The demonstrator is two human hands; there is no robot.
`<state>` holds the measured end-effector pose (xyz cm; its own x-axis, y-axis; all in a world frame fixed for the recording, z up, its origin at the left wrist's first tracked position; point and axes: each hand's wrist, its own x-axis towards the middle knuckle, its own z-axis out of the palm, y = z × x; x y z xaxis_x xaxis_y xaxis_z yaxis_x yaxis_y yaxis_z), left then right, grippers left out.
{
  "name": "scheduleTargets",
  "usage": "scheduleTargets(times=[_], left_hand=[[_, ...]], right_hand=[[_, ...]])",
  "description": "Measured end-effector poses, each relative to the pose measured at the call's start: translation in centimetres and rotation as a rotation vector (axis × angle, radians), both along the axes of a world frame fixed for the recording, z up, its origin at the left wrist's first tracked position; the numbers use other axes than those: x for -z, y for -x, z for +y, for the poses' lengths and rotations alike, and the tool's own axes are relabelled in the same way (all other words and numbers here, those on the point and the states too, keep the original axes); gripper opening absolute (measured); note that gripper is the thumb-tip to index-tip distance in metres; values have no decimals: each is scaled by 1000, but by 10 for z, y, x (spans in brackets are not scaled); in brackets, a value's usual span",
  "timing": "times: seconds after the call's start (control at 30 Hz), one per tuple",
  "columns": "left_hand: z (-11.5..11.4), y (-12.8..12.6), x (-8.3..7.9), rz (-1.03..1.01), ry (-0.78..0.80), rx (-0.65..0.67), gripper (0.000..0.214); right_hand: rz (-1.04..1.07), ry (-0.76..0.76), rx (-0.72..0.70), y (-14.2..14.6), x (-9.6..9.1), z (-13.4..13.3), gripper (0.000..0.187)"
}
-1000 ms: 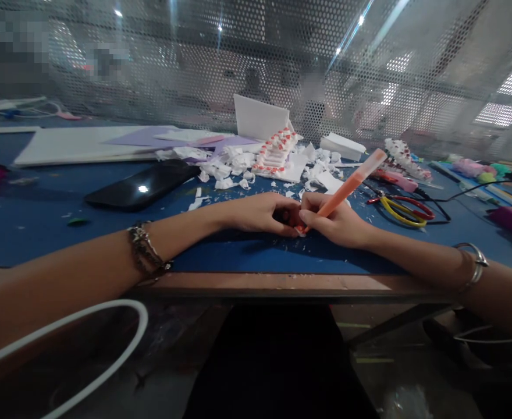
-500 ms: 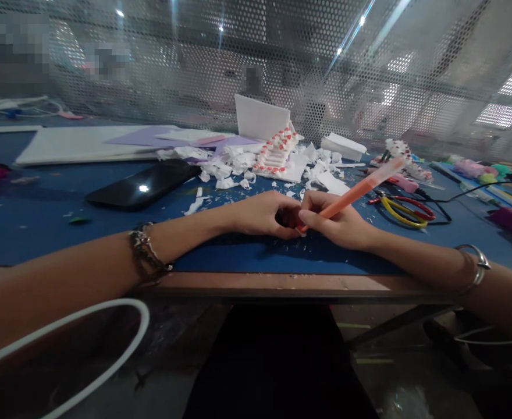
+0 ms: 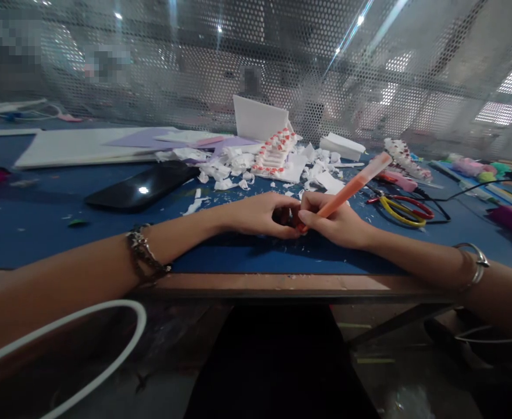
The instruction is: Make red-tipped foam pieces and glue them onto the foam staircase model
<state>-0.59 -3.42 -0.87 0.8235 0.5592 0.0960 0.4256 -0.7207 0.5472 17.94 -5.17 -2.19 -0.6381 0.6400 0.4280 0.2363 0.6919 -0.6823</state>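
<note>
My right hand (image 3: 337, 220) grips an orange marker (image 3: 351, 186) like a pen, its tip pointing down between my two hands and its back end slanting up to the right. My left hand (image 3: 260, 214) is curled shut right against it, pinching something small that its fingers hide. Both hands rest on the blue mat (image 3: 42, 215) near the table's front edge. Behind them stands a small white stepped paper model with red dots (image 3: 277, 154), ringed by white paper scraps (image 3: 227, 166).
A black phone (image 3: 145, 185) lies left of the hands. White and purple sheets (image 3: 107, 142) lie at the back left. Red and yellow-handled tools (image 3: 402, 209) and coloured craft pieces sit at the right. A perforated metal screen (image 3: 195, 64) closes the back. A white hoop (image 3: 107, 326) hangs below the table edge.
The marker's back end dipped to the right, then tilted partway back up. Both hands stayed together in the same place on the mat.
</note>
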Motion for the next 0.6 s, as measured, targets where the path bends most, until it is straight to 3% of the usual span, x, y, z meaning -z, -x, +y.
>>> scheduleTargets(times=[0.2, 0.33, 0.47, 0.6], left_hand=[[4, 1, 4, -37, -61, 59, 24], [2, 0, 3, -35, -62, 27, 25], [-3, -2, -1, 3, -68, -8, 25], [-3, -3, -2, -5, -89, 6, 32]], right_hand=[[-7, -5, -19, 0, -2, -2, 19], [44, -37, 59, -3, -11, -1, 22], [74, -187, 240, -21, -30, 9, 24], [-76, -417, 482, -59, -52, 27, 22]])
